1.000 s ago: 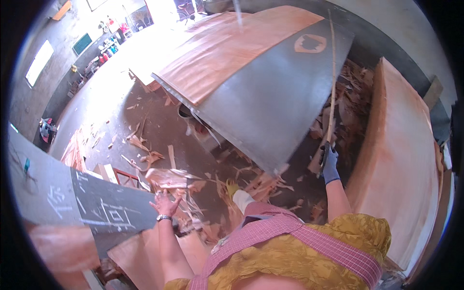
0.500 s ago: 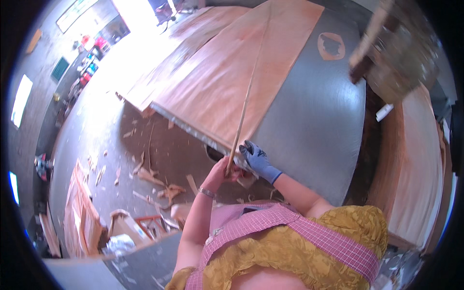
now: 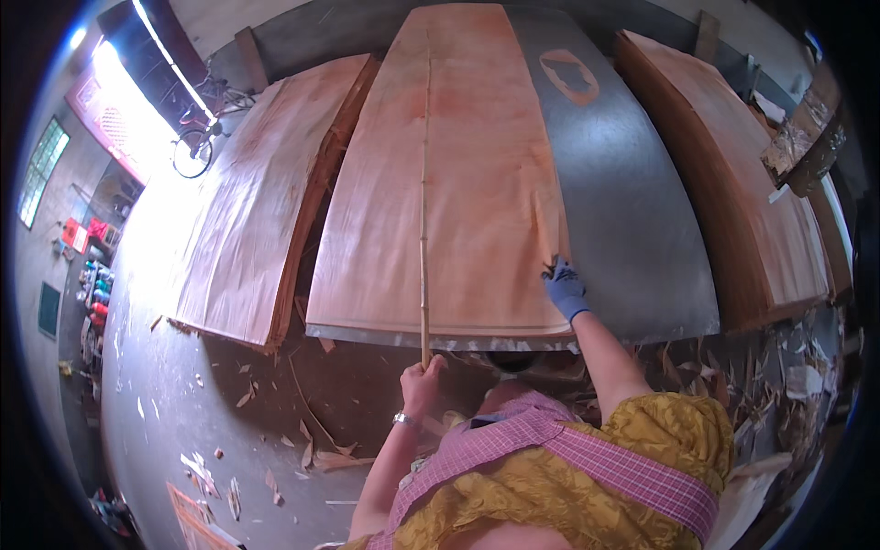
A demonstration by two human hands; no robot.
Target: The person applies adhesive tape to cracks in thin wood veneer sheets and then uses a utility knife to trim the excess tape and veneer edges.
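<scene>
My bare left hand (image 3: 421, 385), with a metal band at its wrist, is closed round the near end of a long thin bamboo stick (image 3: 424, 211). The stick runs straight away from me over a wide reddish wood veneer sheet (image 3: 367, 247). That sheet covers the left and middle of a grey-topped table (image 3: 632, 220). At the sheet's near right edge is my right hand (image 3: 564, 286), in a blue glove with dark fingertips. Its fingers look pinched on the edge, where the veneer is creased and slightly lifted; the fingertips are partly hidden.
Veneer stacks stand left (image 3: 243, 192) and right (image 3: 724, 174) of the table. A ring-shaped veneer scrap (image 3: 550, 69) lies on the grey top. Veneer scraps (image 3: 335, 458) litter the floor. A bicycle (image 3: 192, 151) stands by the bright doorway at far left.
The view has swung round to face the table squarely. My hands, close together before, are apart: the left has moved left with the stick, the right lies on the veneer's right edge.
</scene>
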